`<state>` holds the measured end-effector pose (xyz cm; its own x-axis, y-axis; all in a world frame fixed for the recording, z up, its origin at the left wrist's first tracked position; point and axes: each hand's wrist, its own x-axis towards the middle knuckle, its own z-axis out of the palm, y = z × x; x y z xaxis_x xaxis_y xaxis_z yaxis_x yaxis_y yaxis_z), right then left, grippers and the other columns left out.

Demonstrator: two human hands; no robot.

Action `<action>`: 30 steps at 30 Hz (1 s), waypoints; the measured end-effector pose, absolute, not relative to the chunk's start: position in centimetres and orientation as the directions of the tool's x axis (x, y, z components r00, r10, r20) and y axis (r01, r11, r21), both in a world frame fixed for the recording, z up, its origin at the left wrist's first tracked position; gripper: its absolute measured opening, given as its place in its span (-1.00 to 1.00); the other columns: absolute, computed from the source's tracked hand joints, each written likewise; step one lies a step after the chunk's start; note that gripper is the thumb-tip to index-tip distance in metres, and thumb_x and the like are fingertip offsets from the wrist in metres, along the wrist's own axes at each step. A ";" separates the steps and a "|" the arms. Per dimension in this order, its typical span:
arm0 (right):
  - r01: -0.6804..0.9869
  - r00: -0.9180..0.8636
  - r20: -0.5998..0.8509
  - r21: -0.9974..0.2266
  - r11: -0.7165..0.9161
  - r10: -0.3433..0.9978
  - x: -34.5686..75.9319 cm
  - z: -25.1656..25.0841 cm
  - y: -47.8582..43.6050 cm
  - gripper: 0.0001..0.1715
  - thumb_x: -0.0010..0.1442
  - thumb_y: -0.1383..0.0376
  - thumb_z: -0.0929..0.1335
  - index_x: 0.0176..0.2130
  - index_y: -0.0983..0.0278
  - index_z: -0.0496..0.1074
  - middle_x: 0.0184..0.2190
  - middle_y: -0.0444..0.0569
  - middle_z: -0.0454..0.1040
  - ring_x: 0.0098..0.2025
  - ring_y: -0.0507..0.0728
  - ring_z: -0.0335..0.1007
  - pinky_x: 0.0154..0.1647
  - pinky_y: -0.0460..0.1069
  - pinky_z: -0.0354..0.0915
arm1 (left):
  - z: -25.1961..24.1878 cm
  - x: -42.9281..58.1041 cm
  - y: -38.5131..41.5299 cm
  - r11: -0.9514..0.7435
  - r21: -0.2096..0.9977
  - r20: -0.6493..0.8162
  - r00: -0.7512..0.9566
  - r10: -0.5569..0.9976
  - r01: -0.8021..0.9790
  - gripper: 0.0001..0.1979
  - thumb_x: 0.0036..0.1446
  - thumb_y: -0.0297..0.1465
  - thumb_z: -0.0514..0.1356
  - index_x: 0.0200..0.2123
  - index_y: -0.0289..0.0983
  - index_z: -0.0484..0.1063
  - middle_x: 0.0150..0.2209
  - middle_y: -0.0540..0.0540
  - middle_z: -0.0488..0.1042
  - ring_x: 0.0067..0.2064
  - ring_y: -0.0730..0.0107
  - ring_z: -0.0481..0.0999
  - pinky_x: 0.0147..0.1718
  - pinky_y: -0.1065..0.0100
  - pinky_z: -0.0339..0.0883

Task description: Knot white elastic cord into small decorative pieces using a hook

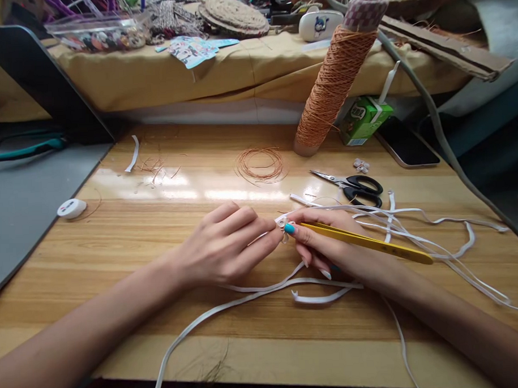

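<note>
Over the middle of the table my left hand [235, 240] and my right hand [315, 237] meet at their fingertips. Between them is a small looped piece of white ribbon [282, 222], pinched from both sides and partly covered by fingers. Yellow tweezers [371, 244] lie across my right hand, tucked against the thumb, tips toward the ribbon piece. Both hands are closed. Long white ribbons [229, 308] trail below the hands, and more white ribbon [409, 234] spreads to the right. Black-handled scissors [354, 188] lie just beyond my right hand.
A coil of thin copper-coloured wire [260, 164] lies farther back. Behind the scissors stand a tall orange cord spool [336, 89] and a green drink carton [364, 119], beside a phone [405, 143]. A small white flower-like piece [361, 165] and a white round container [71, 208] rest on the table.
</note>
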<state>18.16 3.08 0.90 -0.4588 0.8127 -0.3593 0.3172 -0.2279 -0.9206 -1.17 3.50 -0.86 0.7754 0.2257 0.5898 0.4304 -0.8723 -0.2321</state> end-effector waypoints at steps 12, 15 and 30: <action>0.360 -0.493 -0.359 -0.913 -0.190 0.792 18.2 1.2 2.9 -0.71 0.14 0.14 0.24 -0.35 0.33 0.34 -0.69 -0.25 0.23 -0.77 -0.16 0.03 -0.75 -0.21 -0.01 | -0.9 -0.7 3.3 -0.928 0.032 0.561 0.761 0.324 0.371 -0.87 0.08 -0.58 0.07 -0.26 -0.45 0.32 -0.33 -0.21 0.47 -0.35 0.38 0.31 -0.37 0.36 0.28; 0.321 -0.464 -0.328 -0.928 -0.189 0.823 18.3 0.8 2.9 -0.70 0.14 0.13 0.22 -0.28 0.31 0.35 -0.68 -0.24 0.25 -0.76 -0.15 0.05 -0.76 -0.21 -0.02 | -1.1 -0.7 3.5 -0.901 0.105 0.591 0.702 0.397 0.421 -0.87 0.06 -0.57 0.11 -0.26 -0.40 0.30 -0.35 -0.14 0.46 -0.37 0.44 0.29 -0.37 0.39 0.27; 0.320 -0.461 -0.324 -0.929 -0.187 0.826 18.4 0.5 3.0 -0.67 0.14 0.09 0.22 -0.30 0.30 0.34 -0.69 -0.26 0.25 -0.77 -0.16 0.05 -0.76 -0.23 -0.02 | -1.2 -0.8 3.9 -0.887 0.059 0.613 0.685 0.395 0.458 -0.88 0.02 -0.51 0.18 -0.32 -0.38 0.32 -0.38 -0.12 0.46 -0.38 0.41 0.30 -0.39 0.35 0.25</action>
